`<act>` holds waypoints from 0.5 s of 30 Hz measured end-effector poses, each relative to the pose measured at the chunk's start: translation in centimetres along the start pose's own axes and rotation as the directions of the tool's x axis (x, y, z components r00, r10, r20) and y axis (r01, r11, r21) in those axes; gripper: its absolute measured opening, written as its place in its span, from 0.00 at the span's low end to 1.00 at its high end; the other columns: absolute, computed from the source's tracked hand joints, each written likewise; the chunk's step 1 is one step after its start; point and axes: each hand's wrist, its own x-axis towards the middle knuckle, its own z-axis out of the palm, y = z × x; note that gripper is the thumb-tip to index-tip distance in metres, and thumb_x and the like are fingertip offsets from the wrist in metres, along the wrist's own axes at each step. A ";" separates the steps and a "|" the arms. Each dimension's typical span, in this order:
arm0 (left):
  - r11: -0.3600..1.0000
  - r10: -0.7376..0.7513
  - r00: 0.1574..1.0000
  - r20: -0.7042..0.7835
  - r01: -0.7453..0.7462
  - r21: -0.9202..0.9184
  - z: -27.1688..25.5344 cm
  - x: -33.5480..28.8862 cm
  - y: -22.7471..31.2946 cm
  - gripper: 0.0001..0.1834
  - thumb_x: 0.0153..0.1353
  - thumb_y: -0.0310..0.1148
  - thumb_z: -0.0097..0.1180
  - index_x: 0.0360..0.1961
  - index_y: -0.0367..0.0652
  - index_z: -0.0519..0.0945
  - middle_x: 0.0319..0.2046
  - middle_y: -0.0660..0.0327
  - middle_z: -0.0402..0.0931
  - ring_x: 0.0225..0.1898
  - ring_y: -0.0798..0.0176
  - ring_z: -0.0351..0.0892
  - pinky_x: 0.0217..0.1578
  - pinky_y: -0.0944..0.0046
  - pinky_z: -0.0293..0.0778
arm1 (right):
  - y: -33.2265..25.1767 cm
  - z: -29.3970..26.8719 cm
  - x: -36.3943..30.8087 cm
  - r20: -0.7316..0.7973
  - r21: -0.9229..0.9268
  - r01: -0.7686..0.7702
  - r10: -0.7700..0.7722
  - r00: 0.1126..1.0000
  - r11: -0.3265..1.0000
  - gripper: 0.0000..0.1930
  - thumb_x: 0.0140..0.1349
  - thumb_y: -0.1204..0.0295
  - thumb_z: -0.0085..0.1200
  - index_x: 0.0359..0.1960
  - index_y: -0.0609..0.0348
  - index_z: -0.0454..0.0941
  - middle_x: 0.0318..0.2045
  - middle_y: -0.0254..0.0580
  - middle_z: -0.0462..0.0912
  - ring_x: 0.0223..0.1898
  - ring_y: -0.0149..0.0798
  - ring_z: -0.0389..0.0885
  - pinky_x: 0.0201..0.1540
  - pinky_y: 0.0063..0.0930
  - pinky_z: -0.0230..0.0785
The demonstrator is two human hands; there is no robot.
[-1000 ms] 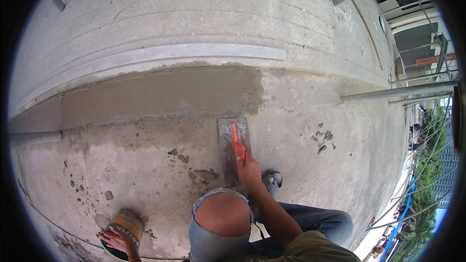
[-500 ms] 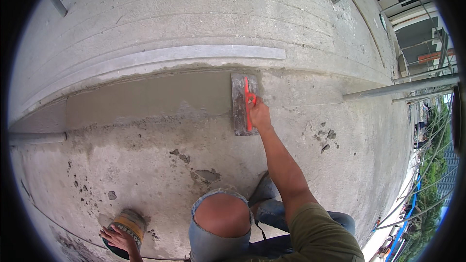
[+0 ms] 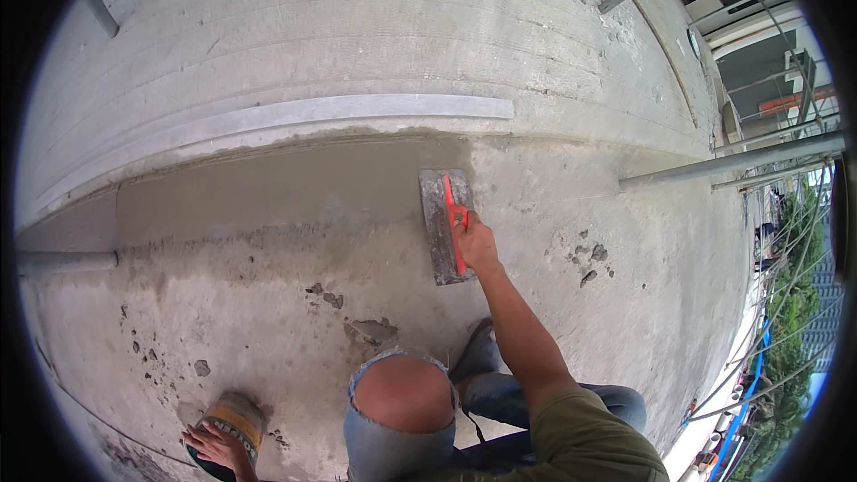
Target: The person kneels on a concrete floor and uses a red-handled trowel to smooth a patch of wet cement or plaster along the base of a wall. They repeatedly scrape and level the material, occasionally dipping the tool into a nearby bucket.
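The trowel (image 3: 439,236) has a rectangular blade, grey and much stained, and a bright red handle along its middle. Its long side stands nearly upright in the view, leaning slightly — the upper part is at the right end of the mortar (image 3: 268,187). This mortar is a long, smooth, grey-brown band with an uneven lower border. The bucket (image 3: 243,417), dark with a yellow band, is at the lower left, well apart from the trowel.

Bold pale lettering (image 3: 236,436) is showing on the yellow-and-dark bucket (image 3: 239,418), running around its curved side now!
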 end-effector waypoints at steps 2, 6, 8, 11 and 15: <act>1.000 0.017 1.000 -0.004 -0.017 -0.022 0.5 0.2 0.0 0.37 0.68 0.60 0.23 0.65 0.43 0.59 0.66 0.52 0.52 0.64 0.48 0.56 0.58 0.42 0.54 | -0.2 -0.8 0.0 -0.040 0.058 0.053 -0.050 0.998 0.997 0.18 0.62 0.61 0.44 0.46 0.61 0.71 0.35 0.66 0.79 0.40 0.66 0.76 0.44 0.52 0.69; 0.999 0.043 0.999 0.023 -0.042 -0.023 0.7 0.4 -0.1 0.37 0.68 0.60 0.23 0.65 0.43 0.59 0.66 0.52 0.52 0.65 0.48 0.56 0.58 0.41 0.53 | -0.6 -1.2 2.4 -0.085 0.076 0.067 -0.060 0.995 0.995 0.18 0.62 0.60 0.44 0.45 0.61 0.73 0.35 0.66 0.79 0.40 0.66 0.76 0.45 0.52 0.69; 0.999 0.032 0.999 0.015 -0.031 -0.037 0.6 0.4 0.2 0.37 0.68 0.60 0.24 0.65 0.42 0.59 0.66 0.52 0.52 0.65 0.48 0.56 0.58 0.41 0.53 | -1.4 -1.6 4.2 -0.079 0.054 0.062 -0.058 0.995 0.997 0.18 0.63 0.60 0.44 0.45 0.62 0.72 0.36 0.66 0.78 0.42 0.66 0.75 0.45 0.51 0.68; 0.997 0.026 0.999 0.029 -0.024 -0.068 0.3 0.1 1.2 0.36 0.68 0.59 0.24 0.65 0.42 0.59 0.66 0.50 0.52 0.65 0.47 0.55 0.58 0.40 0.53 | 0.1 -1.8 4.5 -0.077 0.036 0.023 -0.020 0.997 0.999 0.18 0.63 0.60 0.45 0.46 0.62 0.71 0.37 0.65 0.78 0.43 0.65 0.75 0.45 0.50 0.67; 0.993 0.042 0.999 0.009 -0.041 -0.112 -0.5 0.2 0.1 0.36 0.68 0.59 0.25 0.64 0.40 0.59 0.65 0.48 0.52 0.65 0.46 0.55 0.58 0.41 0.53 | 2.6 -2.8 -1.5 -0.074 0.044 -0.095 0.098 0.992 0.995 0.19 0.61 0.60 0.46 0.45 0.63 0.74 0.35 0.62 0.80 0.41 0.61 0.78 0.44 0.46 0.69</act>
